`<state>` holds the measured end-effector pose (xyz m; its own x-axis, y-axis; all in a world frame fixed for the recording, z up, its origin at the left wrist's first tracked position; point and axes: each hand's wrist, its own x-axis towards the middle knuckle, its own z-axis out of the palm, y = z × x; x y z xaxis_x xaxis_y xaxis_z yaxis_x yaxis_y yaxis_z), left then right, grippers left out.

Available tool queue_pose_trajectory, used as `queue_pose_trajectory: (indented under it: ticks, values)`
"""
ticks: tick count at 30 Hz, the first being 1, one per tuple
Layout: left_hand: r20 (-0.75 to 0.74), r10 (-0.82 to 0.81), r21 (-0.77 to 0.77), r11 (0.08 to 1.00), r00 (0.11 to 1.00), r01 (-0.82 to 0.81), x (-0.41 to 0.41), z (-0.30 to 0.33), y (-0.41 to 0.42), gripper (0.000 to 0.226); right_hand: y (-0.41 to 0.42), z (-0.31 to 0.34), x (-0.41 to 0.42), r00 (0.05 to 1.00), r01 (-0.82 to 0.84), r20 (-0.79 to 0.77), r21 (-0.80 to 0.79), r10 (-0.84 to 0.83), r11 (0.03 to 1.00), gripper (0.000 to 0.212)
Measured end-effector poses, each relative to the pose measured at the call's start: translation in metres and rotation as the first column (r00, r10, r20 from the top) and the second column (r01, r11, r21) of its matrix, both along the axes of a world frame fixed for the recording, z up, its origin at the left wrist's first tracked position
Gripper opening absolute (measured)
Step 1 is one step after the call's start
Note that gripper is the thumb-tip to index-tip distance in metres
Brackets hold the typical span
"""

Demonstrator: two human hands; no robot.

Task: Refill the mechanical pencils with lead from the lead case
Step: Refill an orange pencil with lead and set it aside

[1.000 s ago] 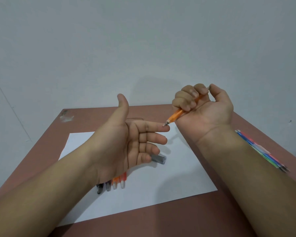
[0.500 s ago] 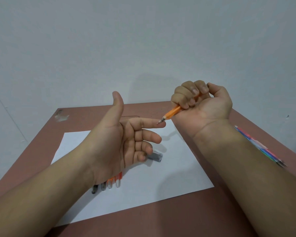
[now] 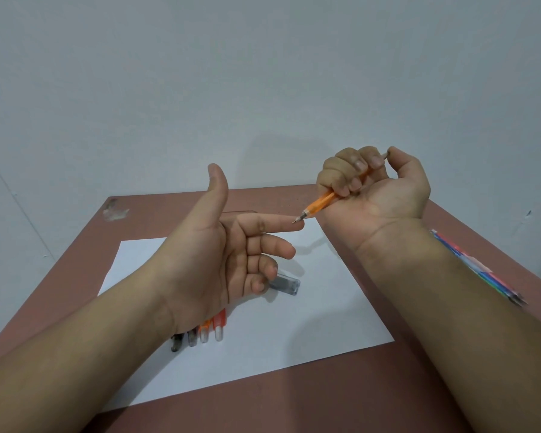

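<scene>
The fingers (image 3: 344,179) of the right hand (image 3: 375,185) were curled tight round the orange mechanical pencil (image 3: 320,203), with the thumb set at its rear cap, high above the bench (image 3: 294,401). Its metal tip pointed down and left and met the pad of the left hand's (image 3: 228,254) outstretched forefinger (image 3: 272,223). That left hand held nothing: thumb raised, forefinger straight, the other fingers loosely bent.

Below the left hand's lower fingers, the small dark lead case (image 3: 285,284) lay on the white paper (image 3: 325,323), apart from both hands. Under the heel of the left palm, four more pencils (image 3: 205,332) lay side by side, only their ends showing. Past the right forearm, a bundle of coloured pens (image 3: 481,270) rested near the bench's edge.

The pencil looked light, stiff and smooth, so the full fist seemed firmer than it needed; a grip along the mid-barrel would likely steady it while the thumb worked the cap. Any lead at the tip would probably be brittle and snap under sideways push, so pressure from the forefinger ought to run straight along the barrel. The case, being small and slick, would best be pinched by its long sides. Whether lead showed at the tip could not be told.
</scene>
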<state>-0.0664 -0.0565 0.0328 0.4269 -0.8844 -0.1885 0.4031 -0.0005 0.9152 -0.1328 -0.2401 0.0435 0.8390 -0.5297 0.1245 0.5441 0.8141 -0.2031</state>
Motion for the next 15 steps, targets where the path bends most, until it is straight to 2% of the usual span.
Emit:
queue_pose_trajectory:
  ticks: [15]
  values:
    - [-0.009, -0.008, -0.007, 1.0, 1.0, 0.008, 0.0005, -0.0003, 0.0011, 0.105, -0.0005, 0.0007, -0.0006, 1.0, 0.02, 0.003, 0.003, -0.02, 1.0, 0.037]
